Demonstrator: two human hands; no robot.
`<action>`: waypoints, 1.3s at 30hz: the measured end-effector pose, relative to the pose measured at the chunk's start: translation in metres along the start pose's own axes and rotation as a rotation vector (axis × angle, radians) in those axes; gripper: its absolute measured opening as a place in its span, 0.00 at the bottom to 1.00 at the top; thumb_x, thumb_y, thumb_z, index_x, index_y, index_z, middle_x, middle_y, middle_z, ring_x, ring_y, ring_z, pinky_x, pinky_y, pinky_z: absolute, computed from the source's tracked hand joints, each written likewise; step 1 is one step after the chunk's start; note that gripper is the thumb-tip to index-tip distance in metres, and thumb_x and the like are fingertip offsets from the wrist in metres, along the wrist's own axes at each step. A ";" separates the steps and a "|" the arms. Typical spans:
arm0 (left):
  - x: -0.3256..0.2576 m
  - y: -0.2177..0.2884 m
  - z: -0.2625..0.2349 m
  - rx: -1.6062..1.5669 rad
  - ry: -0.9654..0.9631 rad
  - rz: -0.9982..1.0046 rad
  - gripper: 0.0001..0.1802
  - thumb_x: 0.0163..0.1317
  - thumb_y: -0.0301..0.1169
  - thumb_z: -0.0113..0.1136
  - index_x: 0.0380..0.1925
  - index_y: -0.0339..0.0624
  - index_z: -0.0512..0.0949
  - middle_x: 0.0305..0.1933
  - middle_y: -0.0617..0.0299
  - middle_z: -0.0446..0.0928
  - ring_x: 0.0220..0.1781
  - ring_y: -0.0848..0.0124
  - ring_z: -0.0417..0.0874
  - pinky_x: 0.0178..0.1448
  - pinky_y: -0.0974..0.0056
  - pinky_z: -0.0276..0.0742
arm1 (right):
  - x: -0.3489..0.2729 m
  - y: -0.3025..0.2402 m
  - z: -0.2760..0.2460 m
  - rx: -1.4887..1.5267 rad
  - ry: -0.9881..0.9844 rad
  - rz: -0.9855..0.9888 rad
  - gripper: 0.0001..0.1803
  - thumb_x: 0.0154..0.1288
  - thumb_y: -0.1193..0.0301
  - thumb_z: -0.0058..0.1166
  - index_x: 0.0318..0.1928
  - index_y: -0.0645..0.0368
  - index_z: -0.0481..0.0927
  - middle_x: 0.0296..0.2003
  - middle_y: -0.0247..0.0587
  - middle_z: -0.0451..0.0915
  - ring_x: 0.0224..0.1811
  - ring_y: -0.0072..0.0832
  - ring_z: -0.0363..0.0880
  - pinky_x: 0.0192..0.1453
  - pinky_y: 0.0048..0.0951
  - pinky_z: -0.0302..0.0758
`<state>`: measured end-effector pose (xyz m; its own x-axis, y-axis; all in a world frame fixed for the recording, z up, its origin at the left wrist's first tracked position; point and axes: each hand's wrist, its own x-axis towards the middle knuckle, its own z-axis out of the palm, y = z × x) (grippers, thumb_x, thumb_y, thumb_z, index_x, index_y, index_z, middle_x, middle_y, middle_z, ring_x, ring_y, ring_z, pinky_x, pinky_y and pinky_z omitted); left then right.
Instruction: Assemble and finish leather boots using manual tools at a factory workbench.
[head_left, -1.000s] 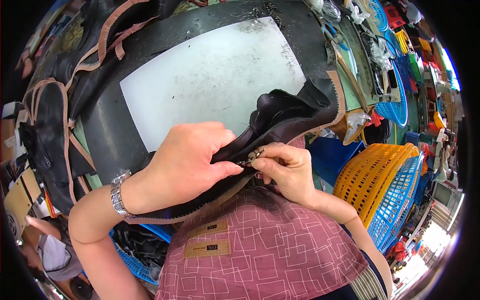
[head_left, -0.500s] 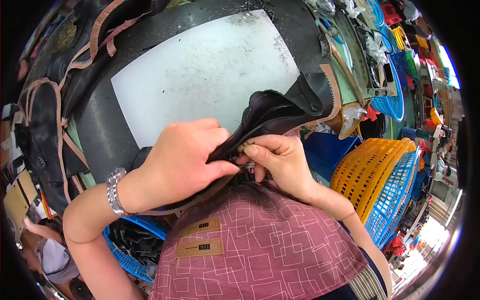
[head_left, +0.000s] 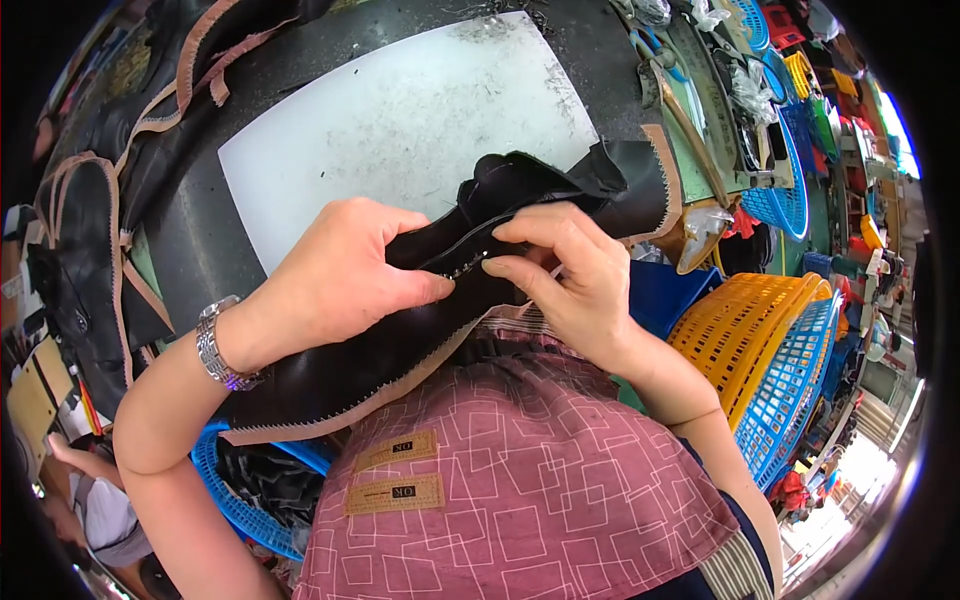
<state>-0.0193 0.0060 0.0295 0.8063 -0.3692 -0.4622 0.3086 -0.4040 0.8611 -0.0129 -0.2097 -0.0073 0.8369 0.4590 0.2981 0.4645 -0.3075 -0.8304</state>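
A black leather boot upper [head_left: 350, 372] with a tan zigzag-cut edge lies across the table's near edge and my lap. My left hand [head_left: 345, 268] is closed on its middle, thumb on the near side, the other fingers mostly hidden behind the leather. A row of small shiny metal pieces [head_left: 466, 267] runs along a seam between my two thumbs. My right hand [head_left: 578, 280] bends thumb and forefinger round the leather at the right end of this row. Beyond the fingers, the upper's soft folded part [head_left: 520, 180] stands up.
A smudged white board [head_left: 400, 110] lies on the dark tabletop. More black leather uppers [head_left: 88, 270] hang at the left. A yellow basket [head_left: 745, 325] and a blue one [head_left: 800, 385] stand at my right; another blue basket [head_left: 225, 490] with dark pieces is at lower left.
The upper has turned so its broad near side and tan edge now show below my hands. Both hands have moved up slightly, and the row of metal pieces has come clearly into sight.
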 end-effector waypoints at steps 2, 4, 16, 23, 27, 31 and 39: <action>0.001 -0.001 -0.002 0.014 -0.011 0.004 0.12 0.50 0.29 0.65 0.33 0.33 0.80 0.20 0.60 0.78 0.23 0.82 0.71 0.29 0.69 0.70 | 0.012 0.003 -0.003 -0.061 -0.037 -0.111 0.10 0.50 0.80 0.64 0.36 0.61 0.80 0.37 0.40 0.78 0.26 0.22 0.77 0.28 0.21 0.74; 0.003 -0.002 -0.004 0.054 -0.041 -0.008 0.13 0.51 0.30 0.65 0.34 0.33 0.80 0.20 0.60 0.78 0.24 0.81 0.71 0.30 0.70 0.71 | 0.017 0.006 -0.006 -0.106 -0.125 -0.177 0.10 0.48 0.80 0.63 0.34 0.60 0.82 0.38 0.41 0.76 0.28 0.28 0.78 0.31 0.25 0.75; 0.015 -0.010 -0.005 0.154 -0.031 -0.015 0.13 0.49 0.33 0.65 0.28 0.31 0.78 0.16 0.54 0.73 0.18 0.74 0.70 0.27 0.65 0.69 | 0.047 0.034 -0.009 -0.103 -0.408 -0.312 0.08 0.49 0.76 0.63 0.33 0.59 0.81 0.39 0.39 0.76 0.28 0.31 0.79 0.29 0.26 0.75; 0.018 -0.016 -0.009 0.146 -0.026 -0.017 0.14 0.48 0.34 0.65 0.27 0.31 0.78 0.18 0.50 0.74 0.19 0.68 0.73 0.28 0.63 0.70 | 0.050 0.043 -0.007 -0.204 -0.413 -0.555 0.11 0.43 0.77 0.62 0.31 0.58 0.79 0.35 0.36 0.76 0.23 0.30 0.78 0.21 0.26 0.74; 0.019 -0.016 -0.009 0.299 0.013 0.103 0.16 0.46 0.35 0.65 0.27 0.31 0.78 0.23 0.48 0.74 0.26 0.58 0.77 0.33 0.60 0.71 | 0.056 0.045 -0.010 -0.184 -0.506 -0.530 0.12 0.44 0.77 0.62 0.33 0.58 0.79 0.37 0.35 0.75 0.26 0.31 0.78 0.24 0.28 0.75; 0.017 0.000 -0.006 0.343 0.009 0.009 0.14 0.45 0.35 0.64 0.25 0.32 0.78 0.25 0.47 0.74 0.30 0.53 0.77 0.35 0.57 0.72 | 0.071 0.034 -0.013 -0.018 -0.584 -0.267 0.18 0.48 0.71 0.65 0.41 0.58 0.76 0.41 0.40 0.74 0.33 0.37 0.77 0.32 0.32 0.76; 0.010 -0.008 0.001 0.559 0.145 0.123 0.11 0.47 0.35 0.63 0.27 0.39 0.81 0.27 0.51 0.75 0.31 0.52 0.77 0.36 0.54 0.73 | 0.074 0.026 -0.007 -0.355 -0.671 -0.450 0.15 0.47 0.67 0.64 0.30 0.57 0.70 0.28 0.37 0.70 0.24 0.38 0.74 0.24 0.35 0.71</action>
<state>-0.0146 0.0044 0.0181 0.8922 -0.3390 -0.2985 -0.0727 -0.7600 0.6458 0.0631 -0.1899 -0.0038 0.2581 0.9574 0.1297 0.8652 -0.1693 -0.4719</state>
